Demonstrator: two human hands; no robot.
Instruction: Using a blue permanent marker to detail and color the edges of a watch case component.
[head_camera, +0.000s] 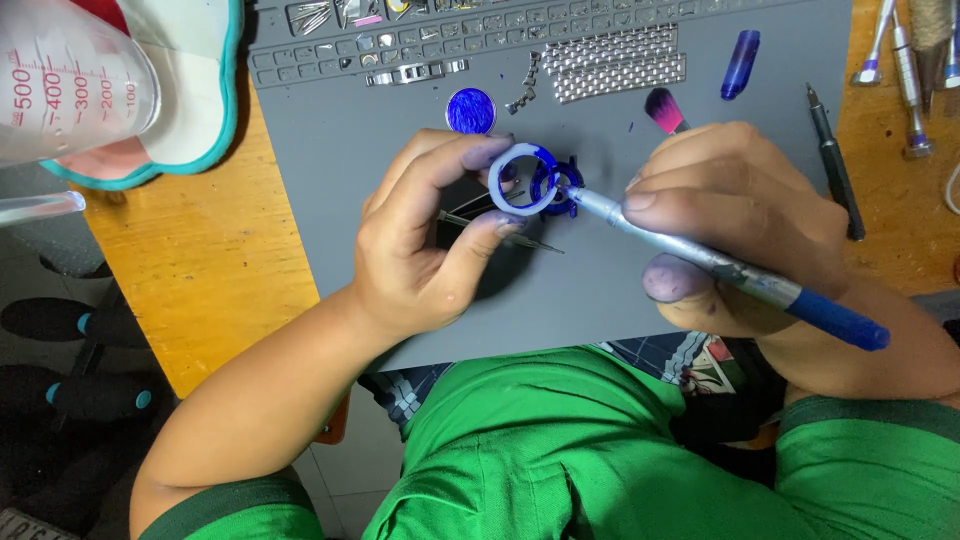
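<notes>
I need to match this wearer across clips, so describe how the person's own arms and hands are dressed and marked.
Both arms are bare below short green sleeves with a darker band at the hem. No gloves, rings or watch show. The left hand has blue-purple stains on its fingertips; the right hand has a similar dark smudge on the thumb.

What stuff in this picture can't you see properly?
- Head view: the tip of the silver-and-blue pen in the right hand is hidden behind the blue-painted ring that the left hand pinches.
- The dark part under the ring is mostly covered by the left hand's fingers.
- The measuring cup is cut off by the top and left edges.
- The small metal bits in the grey mat's tray slots are too tiny to tell.
</notes>
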